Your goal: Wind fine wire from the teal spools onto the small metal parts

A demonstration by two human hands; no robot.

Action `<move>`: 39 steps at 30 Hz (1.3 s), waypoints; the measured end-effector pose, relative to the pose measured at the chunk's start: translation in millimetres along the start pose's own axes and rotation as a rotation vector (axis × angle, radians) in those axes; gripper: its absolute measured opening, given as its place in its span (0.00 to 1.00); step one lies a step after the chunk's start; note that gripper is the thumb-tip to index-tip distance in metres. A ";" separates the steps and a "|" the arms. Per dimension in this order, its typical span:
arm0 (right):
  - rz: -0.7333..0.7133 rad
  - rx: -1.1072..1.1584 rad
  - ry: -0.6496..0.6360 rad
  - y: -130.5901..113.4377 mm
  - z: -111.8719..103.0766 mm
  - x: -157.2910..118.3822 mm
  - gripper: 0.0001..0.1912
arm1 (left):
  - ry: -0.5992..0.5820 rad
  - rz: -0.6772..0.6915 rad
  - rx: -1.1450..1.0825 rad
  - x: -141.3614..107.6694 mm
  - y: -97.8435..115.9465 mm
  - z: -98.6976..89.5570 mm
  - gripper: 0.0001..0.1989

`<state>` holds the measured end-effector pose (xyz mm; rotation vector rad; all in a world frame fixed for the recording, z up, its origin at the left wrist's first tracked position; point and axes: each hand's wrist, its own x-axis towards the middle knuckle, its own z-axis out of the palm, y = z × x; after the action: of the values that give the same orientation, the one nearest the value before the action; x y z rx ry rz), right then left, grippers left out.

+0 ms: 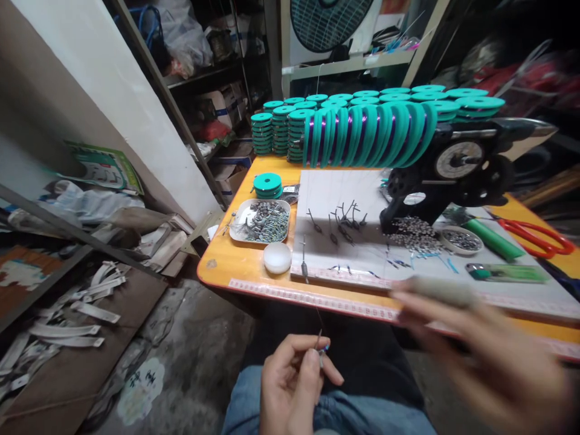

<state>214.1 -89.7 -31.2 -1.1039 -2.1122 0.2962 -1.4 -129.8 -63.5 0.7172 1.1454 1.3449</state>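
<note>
My left hand [296,380] is low in the middle, over my lap. Its thumb and forefinger pinch a small thin piece with a blue glint [323,349], and a fine line runs up from it towards the table edge. The exact kind of that piece is too small to make out. My right hand [484,350] is at the lower right, in front of the table's edge, smeared by motion. One finger has a greyish wrap [441,291]; whether the hand holds anything does not show. On the white board [362,260] lie several dark weight-like pieces with thin stems [344,229].
A bar holds a row of green spools [369,136] beside a black machine [453,160]; stacked spools stand behind. A white tray of small metal parts [249,211], a white round lid [277,258], red-handled scissors [539,238] and a green cutter knife [507,273] lie on the table.
</note>
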 end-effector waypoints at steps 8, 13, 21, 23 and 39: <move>-0.121 0.301 -0.243 -44.6 52.8 35.2 0.07 | 0.186 0.180 0.179 -6.8 0.7 -0.5 0.14; -0.136 0.292 -0.169 -39.9 53.0 35.2 0.07 | 0.122 0.275 0.366 1.1 -3.6 -25.9 0.13; -0.117 0.261 -0.023 -36.8 56.3 31.2 0.08 | 0.073 0.754 1.192 76.4 43.9 -84.7 0.13; -0.126 0.259 -0.035 -36.3 58.9 30.8 0.08 | 0.081 0.767 1.469 102.2 59.5 -85.2 0.16; -0.432 0.017 0.010 -37.6 67.1 23.0 0.15 | -0.457 -0.019 0.120 68.6 49.3 10.2 0.17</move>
<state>135.9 -86.2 -48.9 -0.6121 -2.2666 0.1014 -19.7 -54.1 -29.5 1.0365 0.8641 1.0292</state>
